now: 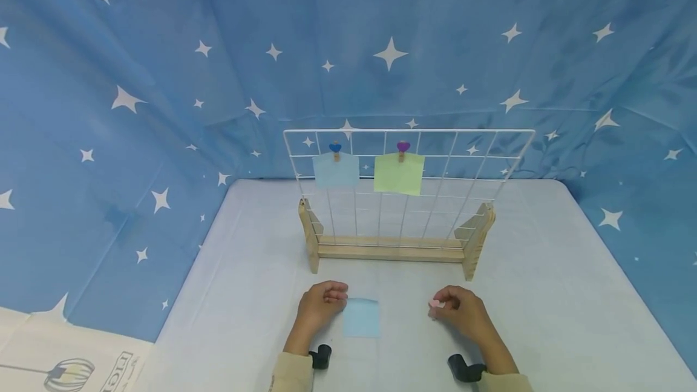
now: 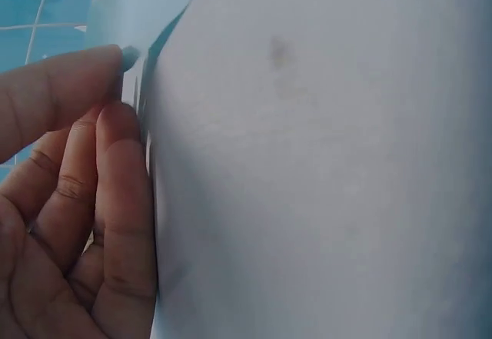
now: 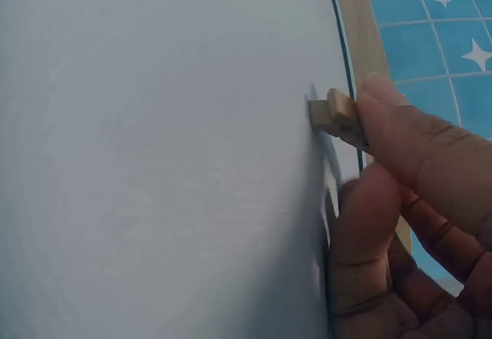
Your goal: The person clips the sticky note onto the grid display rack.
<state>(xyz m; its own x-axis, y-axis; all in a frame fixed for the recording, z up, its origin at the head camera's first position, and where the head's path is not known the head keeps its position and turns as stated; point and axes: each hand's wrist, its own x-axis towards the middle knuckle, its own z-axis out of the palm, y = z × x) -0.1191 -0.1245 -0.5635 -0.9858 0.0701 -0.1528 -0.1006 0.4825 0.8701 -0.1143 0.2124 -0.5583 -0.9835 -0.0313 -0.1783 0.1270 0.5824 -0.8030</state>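
Note:
A light blue square paper note (image 1: 362,318) lies on the white table, its top edge slightly raised. My left hand (image 1: 322,306) is at its upper left corner, thumb and forefinger pinching the edge; in the left wrist view the paper (image 2: 146,8) runs out beyond the fingertips. To the right of the note, my right hand (image 1: 461,312) pinches a small wooden clothespin with a pink decoration (image 1: 435,303) between thumb and forefinger. The right wrist view shows the clothespin's wooden tips (image 3: 330,112) poking out past the fingers, low over the tabletop.
Behind the hands stands a white wire grid rack (image 1: 452,130) on a wooden base (image 1: 392,253). Clipped to it are a blue note (image 1: 336,173) with a blue heart clothespin and a green note (image 1: 399,175) with a purple one. A starry blue cloth (image 1: 435,17) hangs behind.

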